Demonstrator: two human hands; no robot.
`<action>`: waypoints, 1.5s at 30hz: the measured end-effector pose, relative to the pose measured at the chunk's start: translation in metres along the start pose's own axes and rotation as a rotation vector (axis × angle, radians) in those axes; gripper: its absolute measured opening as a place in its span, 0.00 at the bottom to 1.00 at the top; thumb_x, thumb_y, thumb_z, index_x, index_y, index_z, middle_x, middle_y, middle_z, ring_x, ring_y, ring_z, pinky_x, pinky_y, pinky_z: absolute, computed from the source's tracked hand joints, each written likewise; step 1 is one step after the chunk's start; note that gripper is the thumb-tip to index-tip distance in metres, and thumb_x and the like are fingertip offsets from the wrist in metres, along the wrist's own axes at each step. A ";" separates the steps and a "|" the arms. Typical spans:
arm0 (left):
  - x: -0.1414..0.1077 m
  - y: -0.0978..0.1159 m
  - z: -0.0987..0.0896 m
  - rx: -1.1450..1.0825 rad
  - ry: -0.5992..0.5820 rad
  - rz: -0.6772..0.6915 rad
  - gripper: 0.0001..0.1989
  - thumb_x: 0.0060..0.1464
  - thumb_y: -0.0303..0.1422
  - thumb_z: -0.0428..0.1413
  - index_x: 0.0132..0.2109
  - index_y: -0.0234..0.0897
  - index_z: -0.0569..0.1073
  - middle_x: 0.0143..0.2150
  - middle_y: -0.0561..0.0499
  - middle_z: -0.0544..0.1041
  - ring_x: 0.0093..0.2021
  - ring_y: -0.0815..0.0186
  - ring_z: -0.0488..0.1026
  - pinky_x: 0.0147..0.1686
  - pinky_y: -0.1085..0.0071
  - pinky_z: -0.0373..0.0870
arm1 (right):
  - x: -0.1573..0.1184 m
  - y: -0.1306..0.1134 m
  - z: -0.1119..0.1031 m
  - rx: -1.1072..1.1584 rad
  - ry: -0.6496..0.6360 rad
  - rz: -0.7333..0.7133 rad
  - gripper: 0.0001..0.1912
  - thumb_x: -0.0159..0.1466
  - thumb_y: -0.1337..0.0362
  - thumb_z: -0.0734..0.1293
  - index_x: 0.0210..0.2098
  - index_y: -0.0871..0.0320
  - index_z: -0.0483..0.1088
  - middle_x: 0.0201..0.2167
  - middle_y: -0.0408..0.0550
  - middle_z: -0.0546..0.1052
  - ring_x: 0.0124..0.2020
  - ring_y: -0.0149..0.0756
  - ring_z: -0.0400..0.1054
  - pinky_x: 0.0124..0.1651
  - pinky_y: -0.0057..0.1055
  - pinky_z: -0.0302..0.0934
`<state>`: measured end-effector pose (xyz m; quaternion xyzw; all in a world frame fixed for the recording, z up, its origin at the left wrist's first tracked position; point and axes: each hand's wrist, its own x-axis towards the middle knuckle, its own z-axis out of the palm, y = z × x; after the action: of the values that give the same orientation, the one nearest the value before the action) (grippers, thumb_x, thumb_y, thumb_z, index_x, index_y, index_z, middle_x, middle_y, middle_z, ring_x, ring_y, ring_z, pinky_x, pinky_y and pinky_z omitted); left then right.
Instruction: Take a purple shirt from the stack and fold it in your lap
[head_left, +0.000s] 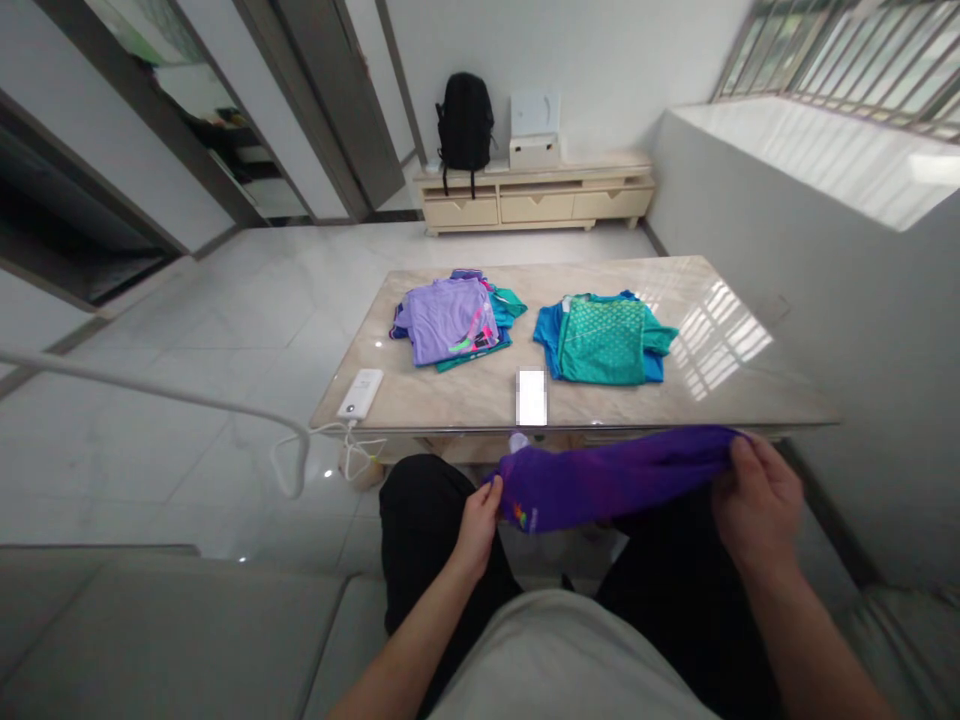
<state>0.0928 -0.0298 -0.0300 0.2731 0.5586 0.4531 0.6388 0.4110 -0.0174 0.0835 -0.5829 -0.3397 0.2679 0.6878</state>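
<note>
A dark purple garment (607, 485) with a small colourful print is stretched sideways above my lap. My left hand (478, 525) pinches its left end, and my right hand (759, 495) grips the right end, fingers closed round the cloth. Whether it is a shirt or shorts I cannot make out. Beyond it, on the table, lies a stack of folded clothes with a lilac shirt (450, 320) on top. To the right of that stack a green patterned shirt (604, 340) rests folded over blue cloth.
The marble-topped table (450, 400) stands before my knees. On it are a white power bank (361, 394) with a cable and a blurred-out white rectangle (532, 397). A black backpack (465, 122) and a white box (534, 150) sit on the low cabinet (536, 207) by the wall.
</note>
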 end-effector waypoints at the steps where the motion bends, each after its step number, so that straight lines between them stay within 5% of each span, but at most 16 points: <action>1: 0.000 0.002 -0.003 0.037 0.011 0.006 0.32 0.47 0.63 0.62 0.38 0.36 0.82 0.34 0.46 0.83 0.32 0.61 0.77 0.38 0.67 0.72 | 0.007 -0.005 -0.003 0.118 0.097 -0.005 0.12 0.58 0.55 0.73 0.35 0.56 0.74 0.27 0.41 0.74 0.24 0.30 0.67 0.29 0.27 0.64; 4: -0.001 0.008 -0.008 0.172 0.025 0.036 0.31 0.49 0.63 0.61 0.27 0.36 0.80 0.24 0.47 0.79 0.25 0.61 0.74 0.33 0.66 0.70 | 0.024 -0.016 -0.011 0.280 0.291 -0.076 0.09 0.53 0.61 0.74 0.28 0.55 0.70 0.22 0.38 0.67 0.20 0.29 0.60 0.22 0.26 0.59; 8: -0.003 0.012 -0.007 0.327 -0.011 0.106 0.28 0.49 0.59 0.63 0.18 0.39 0.77 0.19 0.47 0.76 0.24 0.60 0.72 0.36 0.66 0.69 | 0.031 -0.021 -0.014 0.281 0.365 -0.151 0.10 0.51 0.63 0.73 0.25 0.55 0.67 0.21 0.38 0.64 0.20 0.27 0.57 0.20 0.25 0.52; 13: -0.004 0.013 -0.003 0.356 0.050 0.181 0.26 0.50 0.57 0.63 0.20 0.41 0.77 0.21 0.51 0.75 0.27 0.60 0.72 0.37 0.65 0.70 | 0.024 -0.021 -0.007 0.226 0.395 -0.209 0.07 0.52 0.64 0.72 0.27 0.57 0.69 0.20 0.35 0.63 0.19 0.24 0.53 0.20 0.24 0.48; 16: -0.006 0.018 -0.003 0.329 0.105 0.249 0.20 0.49 0.54 0.65 0.26 0.42 0.81 0.34 0.50 0.81 0.40 0.56 0.76 0.47 0.65 0.71 | 0.021 -0.018 -0.006 0.166 0.370 -0.138 0.09 0.52 0.63 0.74 0.32 0.59 0.75 0.21 0.37 0.68 0.19 0.24 0.57 0.22 0.24 0.52; 18: -0.009 0.024 -0.001 0.280 0.106 0.301 0.16 0.49 0.51 0.66 0.31 0.43 0.83 0.46 0.48 0.82 0.52 0.53 0.75 0.56 0.64 0.69 | 0.020 -0.014 -0.008 0.083 0.250 -0.036 0.11 0.53 0.60 0.74 0.34 0.59 0.77 0.24 0.39 0.73 0.22 0.26 0.63 0.25 0.23 0.58; 20: -0.015 0.032 0.005 0.172 0.068 0.306 0.15 0.49 0.49 0.67 0.34 0.42 0.84 0.49 0.48 0.81 0.54 0.52 0.74 0.58 0.62 0.68 | 0.019 -0.007 -0.009 -0.118 -0.006 0.017 0.12 0.57 0.56 0.73 0.36 0.58 0.79 0.26 0.42 0.77 0.26 0.31 0.69 0.30 0.26 0.64; 23: -0.032 0.041 0.018 -0.029 -0.081 0.218 0.18 0.49 0.49 0.67 0.37 0.39 0.84 0.39 0.46 0.83 0.42 0.55 0.77 0.48 0.62 0.72 | 0.009 0.005 -0.002 -0.557 -0.521 -0.019 0.14 0.62 0.52 0.70 0.39 0.54 0.80 0.30 0.45 0.80 0.31 0.38 0.74 0.36 0.32 0.69; 25: -0.046 0.045 0.029 -0.090 -0.210 0.175 0.20 0.49 0.50 0.67 0.34 0.36 0.84 0.32 0.47 0.80 0.35 0.60 0.74 0.41 0.65 0.71 | -0.004 0.011 0.008 -0.730 -0.747 -0.068 0.15 0.65 0.53 0.68 0.47 0.51 0.80 0.39 0.48 0.81 0.37 0.42 0.77 0.44 0.37 0.71; 29: -0.069 0.048 0.046 -0.135 -0.464 0.133 0.23 0.50 0.51 0.67 0.29 0.31 0.80 0.25 0.50 0.73 0.27 0.69 0.65 0.31 0.73 0.63 | -0.039 0.013 0.032 -0.499 -1.090 -0.068 0.21 0.62 0.63 0.70 0.55 0.53 0.76 0.57 0.52 0.76 0.55 0.47 0.73 0.61 0.41 0.66; 32: -0.075 0.048 0.051 -0.156 -0.594 0.124 0.23 0.54 0.48 0.65 0.28 0.30 0.78 0.24 0.51 0.70 0.26 0.72 0.63 0.28 0.75 0.59 | -0.059 0.008 0.044 -0.229 -1.293 0.128 0.15 0.62 0.66 0.70 0.49 0.56 0.78 0.49 0.49 0.80 0.49 0.45 0.74 0.56 0.39 0.68; 35: -0.073 0.048 0.048 -0.164 -0.581 0.128 0.22 0.55 0.47 0.65 0.29 0.30 0.77 0.24 0.52 0.69 0.25 0.73 0.63 0.27 0.76 0.60 | -0.061 0.005 0.048 -0.167 -1.250 0.226 0.09 0.63 0.69 0.68 0.41 0.58 0.79 0.39 0.46 0.82 0.40 0.42 0.75 0.47 0.35 0.70; 40: -0.063 0.052 0.033 -0.109 -0.467 0.192 0.18 0.56 0.44 0.65 0.31 0.30 0.79 0.27 0.51 0.73 0.27 0.72 0.66 0.29 0.76 0.65 | -0.037 0.011 0.041 -0.314 -0.985 0.008 0.13 0.59 0.73 0.65 0.40 0.58 0.79 0.37 0.45 0.80 0.40 0.40 0.73 0.44 0.32 0.66; 45: -0.050 0.051 0.023 -0.108 -0.314 0.275 0.16 0.55 0.42 0.67 0.33 0.31 0.81 0.29 0.51 0.76 0.30 0.71 0.68 0.33 0.76 0.67 | -0.020 0.021 0.033 -0.340 -0.765 -0.065 0.19 0.53 0.74 0.64 0.42 0.56 0.77 0.38 0.44 0.78 0.42 0.39 0.73 0.48 0.32 0.64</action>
<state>0.1023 -0.0479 0.0422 0.3793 0.3848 0.5172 0.6638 0.3735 -0.0082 0.0625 -0.5358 -0.6282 0.3831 0.4142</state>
